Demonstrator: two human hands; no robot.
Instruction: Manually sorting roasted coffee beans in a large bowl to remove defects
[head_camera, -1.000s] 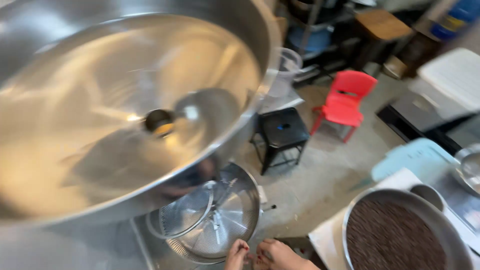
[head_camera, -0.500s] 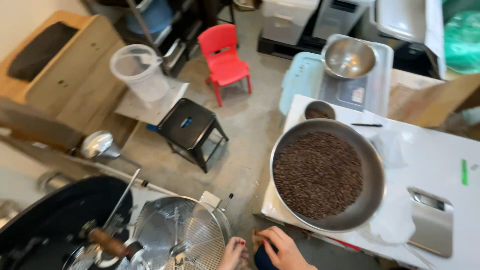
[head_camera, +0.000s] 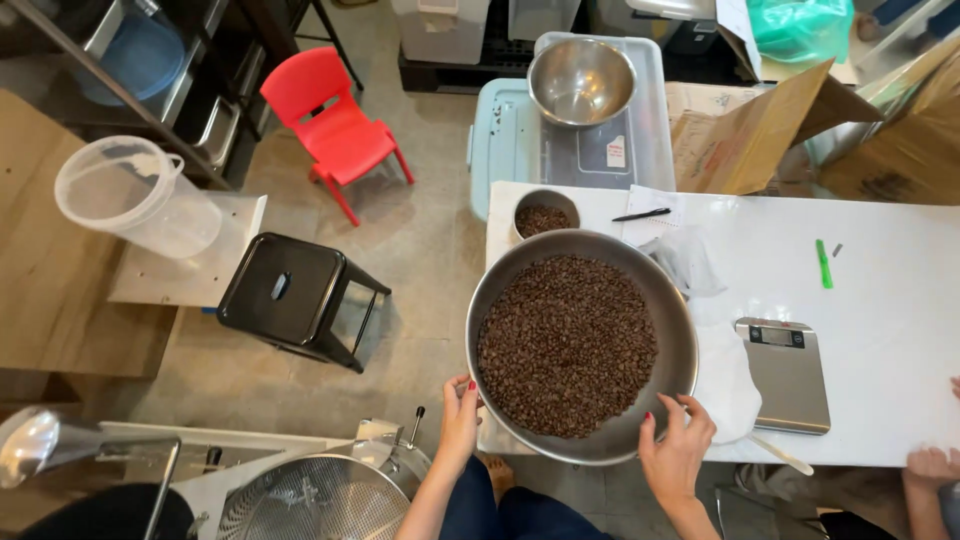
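Note:
A wide steel bowl (head_camera: 678, 330) full of dark roasted coffee beans (head_camera: 565, 345) rests at the near left corner of a white table (head_camera: 880, 260). My left hand (head_camera: 460, 415) grips the bowl's left rim. My right hand (head_camera: 677, 447) grips its near right rim, thumb over the edge. A small steel cup of beans (head_camera: 544, 215) stands just behind the bowl. Below my left arm sits a perforated round steel tray (head_camera: 315, 500) of a roasting machine.
A digital scale (head_camera: 785, 372), a black pen (head_camera: 642, 215) and a green marker (head_camera: 823, 263) lie on the table. A black stool (head_camera: 290, 295), red child's chair (head_camera: 330, 120), clear plastic pitcher (head_camera: 135, 195) and empty steel bowl (head_camera: 580, 80) on a lidded bin stand on the floor side. Another person's hand (head_camera: 930, 465) is at the lower right.
The view has swung from the machine's big steel drum down to the table. Both my hands rose from beside the perforated tray and took hold of the bean bowl's rim.

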